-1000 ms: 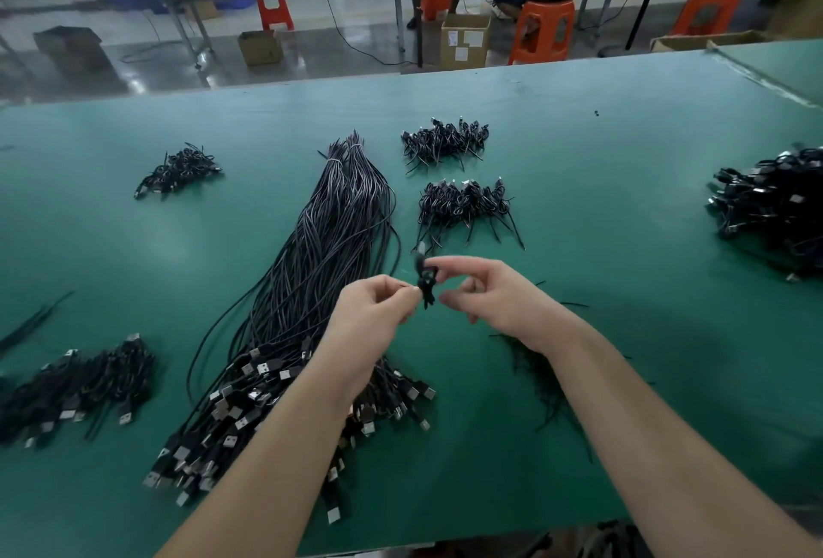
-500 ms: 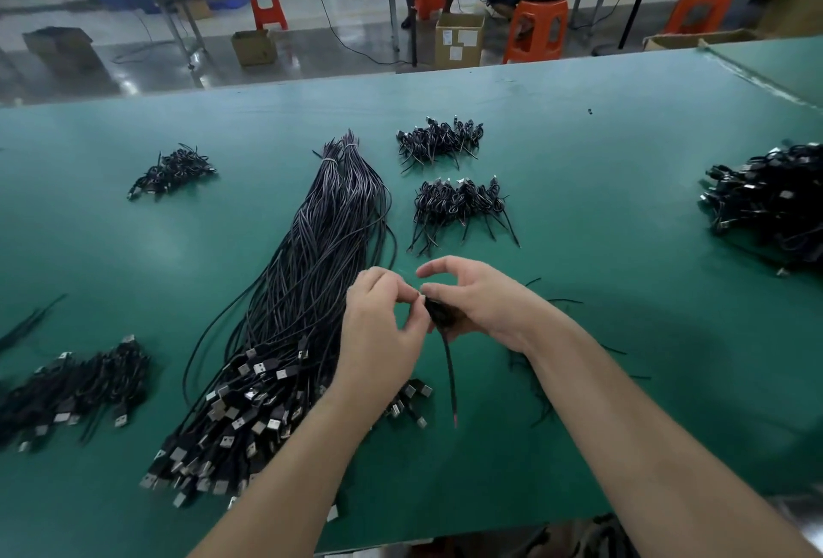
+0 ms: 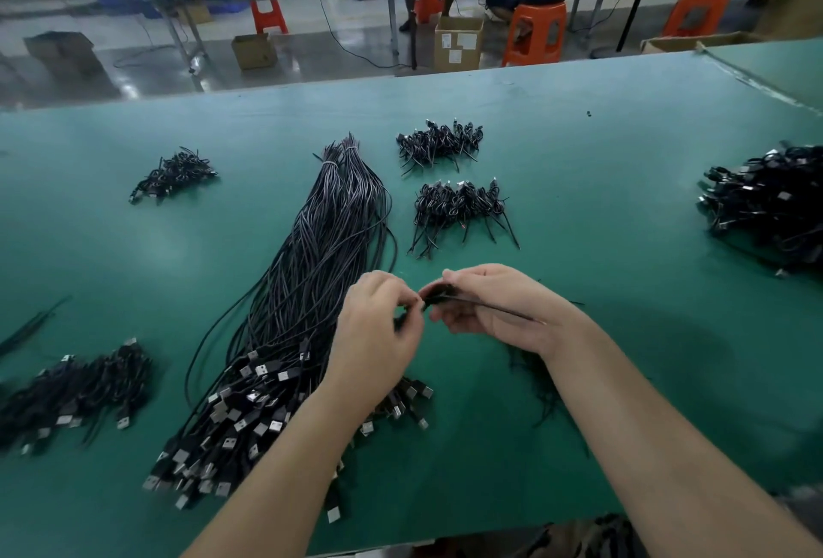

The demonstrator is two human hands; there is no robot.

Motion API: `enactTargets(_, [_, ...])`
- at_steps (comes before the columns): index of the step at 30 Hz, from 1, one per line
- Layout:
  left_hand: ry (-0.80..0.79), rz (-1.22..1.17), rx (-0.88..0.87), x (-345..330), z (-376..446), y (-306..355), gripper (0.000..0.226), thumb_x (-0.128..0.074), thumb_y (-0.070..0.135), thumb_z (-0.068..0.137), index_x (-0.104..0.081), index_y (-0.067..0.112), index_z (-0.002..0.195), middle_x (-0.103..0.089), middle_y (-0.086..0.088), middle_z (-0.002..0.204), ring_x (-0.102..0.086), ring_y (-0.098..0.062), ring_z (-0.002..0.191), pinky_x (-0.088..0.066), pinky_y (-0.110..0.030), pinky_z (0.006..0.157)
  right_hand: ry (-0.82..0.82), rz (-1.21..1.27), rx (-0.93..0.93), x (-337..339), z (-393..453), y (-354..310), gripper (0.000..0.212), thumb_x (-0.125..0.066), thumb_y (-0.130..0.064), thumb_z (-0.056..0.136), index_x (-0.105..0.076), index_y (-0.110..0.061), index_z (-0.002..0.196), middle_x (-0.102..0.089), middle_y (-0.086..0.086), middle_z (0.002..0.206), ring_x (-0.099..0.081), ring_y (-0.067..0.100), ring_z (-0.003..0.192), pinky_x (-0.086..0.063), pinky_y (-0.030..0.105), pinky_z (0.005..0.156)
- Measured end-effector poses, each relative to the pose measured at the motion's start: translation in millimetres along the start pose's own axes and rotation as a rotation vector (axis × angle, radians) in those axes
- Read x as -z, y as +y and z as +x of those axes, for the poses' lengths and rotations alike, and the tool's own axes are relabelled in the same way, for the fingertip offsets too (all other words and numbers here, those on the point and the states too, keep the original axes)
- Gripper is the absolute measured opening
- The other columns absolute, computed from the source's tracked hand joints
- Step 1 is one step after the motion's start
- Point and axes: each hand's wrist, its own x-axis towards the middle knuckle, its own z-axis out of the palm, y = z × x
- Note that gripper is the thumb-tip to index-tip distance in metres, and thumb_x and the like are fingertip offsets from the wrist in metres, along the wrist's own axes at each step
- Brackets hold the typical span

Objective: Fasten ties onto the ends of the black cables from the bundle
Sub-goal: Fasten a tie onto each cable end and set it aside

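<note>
Hands: left hand (image 3: 378,325) and right hand (image 3: 485,303) meet just above the green table (image 3: 601,183), at the near right edge of the long cable bundle (image 3: 311,290).
Left hand: fingertips pinched together on a small dark piece facing the right hand; whether that piece is the tie or the coil itself cannot be told.
Right hand: fingers curled round a small coiled black cable (image 3: 438,292), with a thin straight black tail (image 3: 499,308) running from the coil across the palm toward the wrist.
Change: a second ago the coil was held up between the fingertips of both hands; half a second ago the hands had dropped and closed together, with the tail hanging down. Now the tail lies sideways over the right palm.
Meaning: the tie is probably being twisted or drawn tight on this cable, so this piece looks close to finished.
Bundle: USB plug ends (image 3: 231,419) fan out at its near end, partly under the left forearm; many cables remain.
Finished piles: two small heaps of coiled cables (image 3: 458,210) lie right of the bundle's far end, another (image 3: 171,176) to its left.
</note>
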Motion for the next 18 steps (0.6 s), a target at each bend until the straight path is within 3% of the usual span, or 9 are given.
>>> enactTargets(2, [0.015, -0.288, 0.336, 1.6, 3.9, -0.9, 0.013, -0.069, 0.013, 0.093, -0.067, 0.019, 0.082, -0.065, 0.008, 0.076, -0.056, -0.004, 0.071, -0.048, -0.021, 0.067, -0.072, 0.024, 0.127, 1.8, -1.5, 4.3, 0.021, -0.059, -0.003, 0.098, -0.071, 0.000, 0.115, -0.074, 0.012, 0.100, -0.068, 0.018, 0.088, -0.058, 0.026, 0.082])
enactTargets(5, [0.025, -0.608, 0.586, 2.2, 8.8, -2.4, 0.012, -0.069, 0.019, 0.095, -0.073, 0.018, 0.083, -0.065, 0.003, 0.063, -0.055, -0.009, 0.059, -0.046, -0.024, 0.057, 0.082, -0.211, 0.289, -3.1, 2.0, 10.1, 0.027, -0.072, 0.000, 0.088, -0.075, -0.016, 0.108, -0.076, 0.000, 0.099, -0.068, 0.013, 0.093, -0.055, 0.026, 0.089])
enactTargets(8, [-0.032, -0.811, 0.658, 1.1, 7.8, 0.9, 0.013, -0.071, 0.020, 0.094, -0.075, 0.015, 0.082, -0.064, -0.004, 0.065, -0.051, -0.011, 0.055, -0.041, -0.021, 0.051, 0.238, -0.372, 0.360, -6.9, 5.6, 10.6, 0.019, -0.080, -0.015, 0.084, -0.077, -0.017, 0.103, -0.077, 0.002, 0.098, -0.071, 0.018, 0.094, -0.055, 0.036, 0.096])
enactTargets(10, [-0.035, -0.904, 0.693, -0.8, 7.7, 2.9, 0.014, -0.071, 0.017, 0.093, -0.077, 0.016, 0.080, -0.069, -0.006, 0.073, -0.053, -0.010, 0.055, -0.042, -0.021, 0.049, 0.277, -0.356, 0.384, -8.9, 6.9, 11.6, 0.019, -0.080, -0.014, 0.084, -0.077, -0.015, 0.103, -0.078, 0.000, 0.097, -0.072, 0.019, 0.096, -0.055, 0.038, 0.098])
enactTargets(15, [-0.002, -0.908, 0.780, -6.4, 8.6, 6.6, 0.007, -0.071, 0.015, 0.093, -0.074, 0.010, 0.089, -0.077, -0.004, 0.083, -0.066, -0.012, 0.061, -0.051, -0.023, 0.051, 0.310, -0.369, 0.412, -11.2, 7.5, 14.8, 0.021, -0.080, -0.008, 0.083, -0.078, -0.027, 0.090, -0.078, -0.003, 0.089, -0.073, 0.014, 0.089, -0.055, 0.029, 0.090])
enactTargets(18, [-0.015, -0.928, 0.825, -8.3, 8.4, 8.7, 0.009, -0.069, 0.015, 0.095, -0.072, 0.008, 0.092, -0.078, -0.004, 0.085, -0.070, -0.013, 0.064, -0.052, -0.024, 0.050, 0.308, -0.364, 0.411, -11.7, 8.6, 15.9, 0.019, -0.079, -0.005, 0.083, -0.078, -0.022, 0.092, -0.079, 0.002, 0.090, -0.073, 0.016, 0.089, -0.056, 0.031, 0.090])
